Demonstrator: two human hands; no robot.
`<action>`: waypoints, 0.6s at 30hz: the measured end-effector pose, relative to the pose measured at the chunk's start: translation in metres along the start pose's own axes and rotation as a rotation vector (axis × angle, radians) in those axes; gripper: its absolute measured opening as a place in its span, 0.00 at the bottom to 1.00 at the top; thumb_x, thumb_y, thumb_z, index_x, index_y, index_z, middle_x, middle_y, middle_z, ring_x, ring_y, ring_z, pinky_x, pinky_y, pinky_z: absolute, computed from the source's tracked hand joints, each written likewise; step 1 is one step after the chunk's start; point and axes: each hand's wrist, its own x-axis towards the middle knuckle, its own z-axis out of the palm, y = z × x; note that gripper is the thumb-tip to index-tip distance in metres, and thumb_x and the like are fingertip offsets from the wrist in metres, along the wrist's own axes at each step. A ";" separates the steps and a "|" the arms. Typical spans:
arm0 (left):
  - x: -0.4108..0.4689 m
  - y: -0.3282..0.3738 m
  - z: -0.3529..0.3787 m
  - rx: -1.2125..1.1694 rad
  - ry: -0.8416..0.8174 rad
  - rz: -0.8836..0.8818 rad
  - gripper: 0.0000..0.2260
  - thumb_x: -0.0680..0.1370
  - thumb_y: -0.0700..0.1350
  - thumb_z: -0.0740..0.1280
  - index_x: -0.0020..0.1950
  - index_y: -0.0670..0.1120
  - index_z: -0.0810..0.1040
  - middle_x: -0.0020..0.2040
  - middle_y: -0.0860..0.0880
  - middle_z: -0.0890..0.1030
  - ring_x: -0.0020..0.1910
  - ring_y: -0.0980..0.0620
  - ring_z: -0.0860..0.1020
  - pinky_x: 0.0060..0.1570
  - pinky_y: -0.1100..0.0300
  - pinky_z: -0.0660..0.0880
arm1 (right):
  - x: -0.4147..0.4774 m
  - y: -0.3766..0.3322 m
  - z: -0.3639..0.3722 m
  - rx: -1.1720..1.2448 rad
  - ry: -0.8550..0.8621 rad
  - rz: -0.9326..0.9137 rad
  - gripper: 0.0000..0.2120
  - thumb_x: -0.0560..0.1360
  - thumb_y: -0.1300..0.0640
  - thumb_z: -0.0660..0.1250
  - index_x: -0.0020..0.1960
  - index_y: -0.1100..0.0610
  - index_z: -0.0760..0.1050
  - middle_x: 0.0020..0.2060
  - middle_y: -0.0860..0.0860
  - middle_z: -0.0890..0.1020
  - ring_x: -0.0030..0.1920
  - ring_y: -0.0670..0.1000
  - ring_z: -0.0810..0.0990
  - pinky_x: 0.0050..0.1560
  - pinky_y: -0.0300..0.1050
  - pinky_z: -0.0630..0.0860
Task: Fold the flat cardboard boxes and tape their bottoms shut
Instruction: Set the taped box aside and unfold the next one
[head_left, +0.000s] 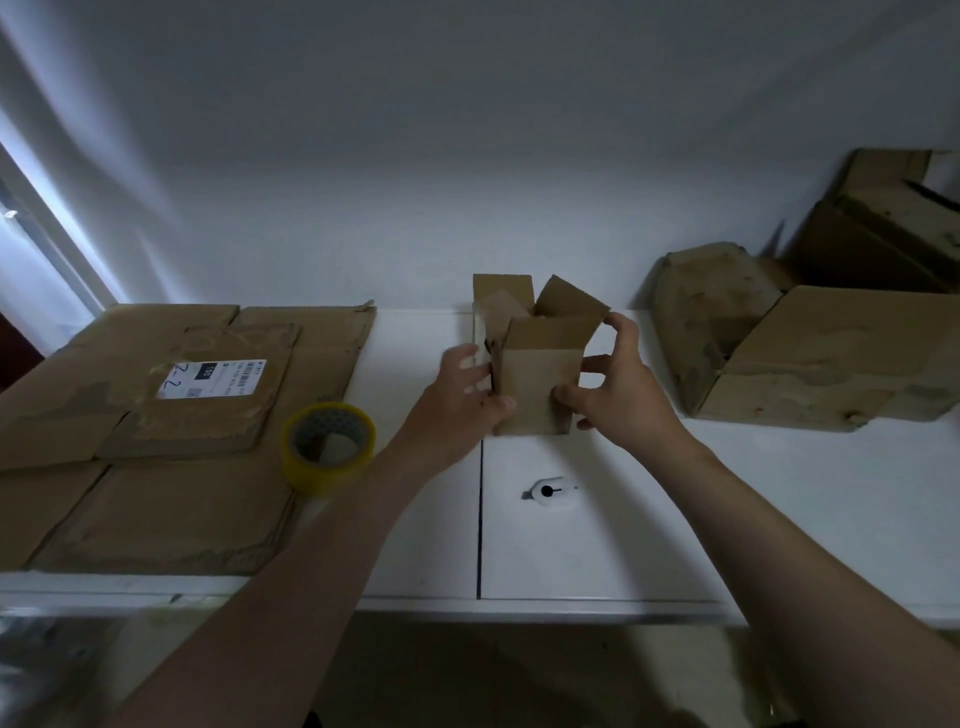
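Observation:
A small brown cardboard box (535, 374) stands upright in the middle of the white table (597, 545), its top flaps sticking up and open. My left hand (462, 389) grips its left side, thumb on the front face. On the box's right side my right hand (618, 384) holds it, thumb on the front and fingers reaching up to the right flap. A roll of yellowish clear tape (328, 447) sits on the table to the left of my left forearm. Flat cardboard boxes (156, 441) lie stacked at the left, the top one bearing a white label.
Assembled and half-crushed cardboard boxes (810, 348) are piled at the right against the white wall. A small white tool with a black hole (549, 491) lies on the table in front of the box. A seam (480, 519) splits the tabletop.

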 end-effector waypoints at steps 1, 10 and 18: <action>0.002 -0.001 0.007 0.018 -0.065 0.007 0.25 0.78 0.47 0.71 0.71 0.58 0.66 0.67 0.60 0.74 0.64 0.56 0.76 0.54 0.63 0.74 | 0.000 0.005 -0.005 -0.009 -0.022 0.011 0.44 0.73 0.57 0.76 0.76 0.40 0.49 0.58 0.47 0.78 0.45 0.51 0.84 0.45 0.56 0.84; 0.043 0.006 0.071 0.239 -0.292 0.017 0.38 0.68 0.64 0.71 0.77 0.58 0.67 0.76 0.58 0.69 0.74 0.55 0.66 0.73 0.53 0.65 | 0.000 0.051 -0.053 0.184 0.043 0.135 0.41 0.71 0.62 0.77 0.77 0.49 0.60 0.61 0.44 0.78 0.63 0.44 0.76 0.49 0.28 0.74; 0.095 0.028 0.111 0.212 -0.370 0.048 0.34 0.76 0.46 0.74 0.78 0.54 0.63 0.70 0.62 0.69 0.69 0.59 0.69 0.62 0.63 0.66 | 0.026 0.069 -0.067 0.318 0.139 0.201 0.49 0.61 0.57 0.77 0.77 0.48 0.59 0.62 0.46 0.79 0.62 0.46 0.78 0.65 0.52 0.77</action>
